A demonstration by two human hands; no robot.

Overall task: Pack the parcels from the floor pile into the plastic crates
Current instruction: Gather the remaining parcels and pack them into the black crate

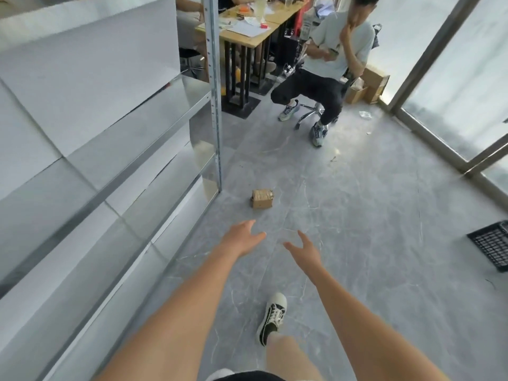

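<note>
Grey floor (357,215): unmarked parcel (262,198) beyond empty hands.

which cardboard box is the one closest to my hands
The small taped parcel on the floor beside the shelf post, just ahead of both open hands. The other boxes sit far off by the window.

Single head-worn view looks forward and down (wide-angle) over the floor (357,215).
</note>
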